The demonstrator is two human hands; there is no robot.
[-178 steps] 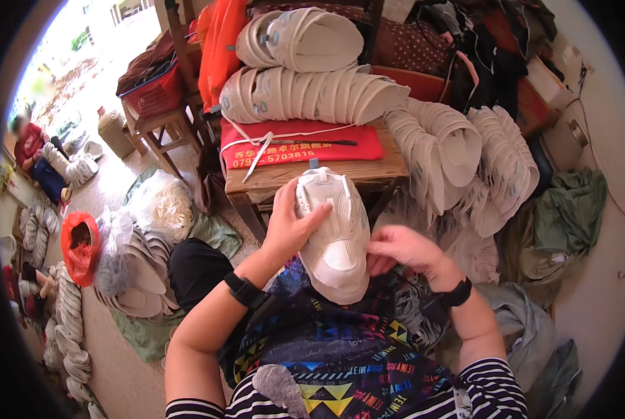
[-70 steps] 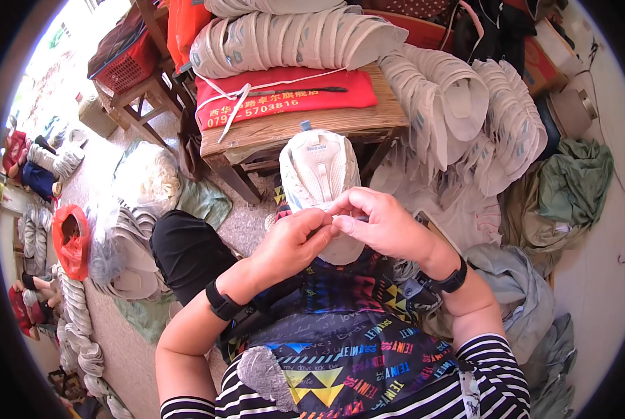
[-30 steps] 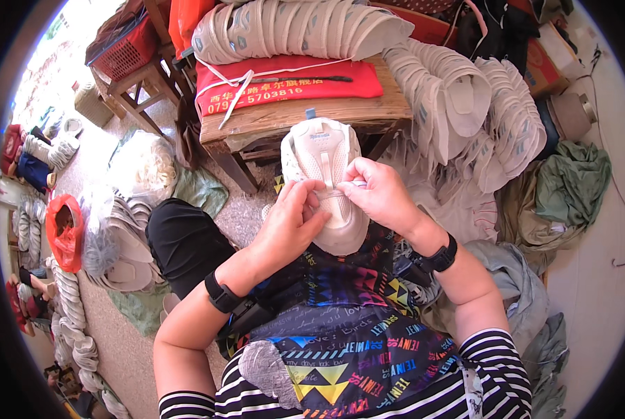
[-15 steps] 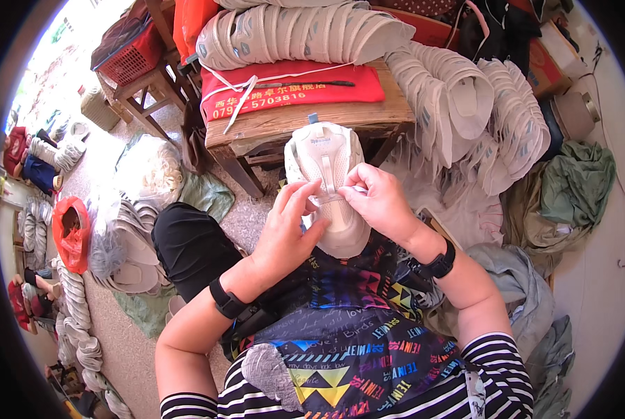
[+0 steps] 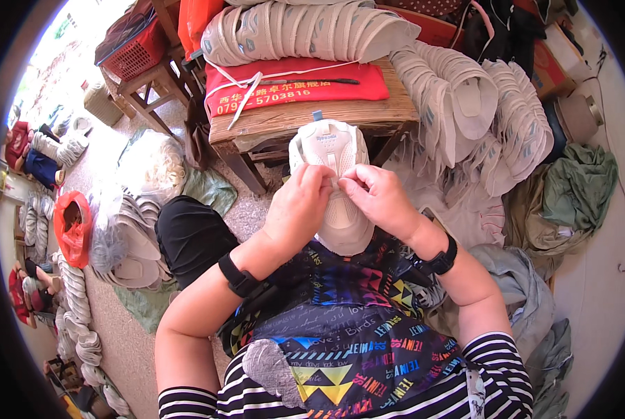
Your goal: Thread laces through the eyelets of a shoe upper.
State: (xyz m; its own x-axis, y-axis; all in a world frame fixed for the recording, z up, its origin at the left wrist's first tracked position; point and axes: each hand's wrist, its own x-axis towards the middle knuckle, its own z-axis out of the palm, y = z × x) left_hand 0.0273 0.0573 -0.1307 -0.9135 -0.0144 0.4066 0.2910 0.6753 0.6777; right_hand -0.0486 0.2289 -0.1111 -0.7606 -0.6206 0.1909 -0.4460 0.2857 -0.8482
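Observation:
A white shoe upper (image 5: 345,227) is held above my lap, its rounded toe toward me and its blue-tabbed heel end against the table edge. My left hand (image 5: 300,204) is closed, fingertips pinched together over the upper's middle. What they grip is hidden. My right hand (image 5: 377,195) pinches what looks like a thin white lace at the same spot, mostly covered by the fingers. The two hands' fingertips almost meet.
On the wooden table (image 5: 250,133) lie a red cloth bag (image 5: 291,87), a slim dark tool and loose white laces. A row of nested shoe uppers (image 5: 291,35) lies behind, with more stacks (image 5: 466,98) at right. Bundles of soles (image 5: 131,244) cover the floor at left.
My left hand has moved right and up, and its spread fingers have come together beside my right hand. The right hand has shifted slightly toward the heel end.

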